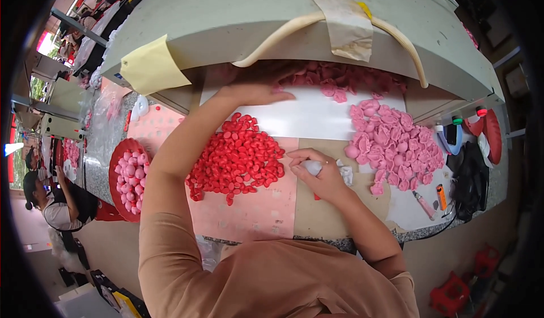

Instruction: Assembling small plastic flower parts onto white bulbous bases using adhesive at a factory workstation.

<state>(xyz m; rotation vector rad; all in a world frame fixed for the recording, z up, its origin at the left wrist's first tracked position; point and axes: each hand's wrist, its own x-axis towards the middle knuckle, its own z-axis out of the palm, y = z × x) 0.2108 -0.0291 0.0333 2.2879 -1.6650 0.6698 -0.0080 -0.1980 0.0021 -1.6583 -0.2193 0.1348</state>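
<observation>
My left hand [258,90] reaches in under the grey metal hood, above a white sheet. Its thumb is stretched out and its fingers, partly in shadow, point toward pink petal-shaped pieces [328,80] at the back. Closer to me, my right hand [326,177] is closed around a small white squeeze bottle [311,167], mostly hidden by the fingers. That hand is just right of a heap of glossy red pieces [238,159]. A heap of pink cup-shaped pieces [396,142] lies farther right. A crumpled white tissue [345,173] is beside the right hand.
The grey hood [215,40] overhangs the work area. At the left is a red bowl [120,196] of pink balls. On the right are an orange lighter [441,196], a small tube [424,205], black cloth [471,176] and a tape roll [451,139]. Another person [56,205] sits far left.
</observation>
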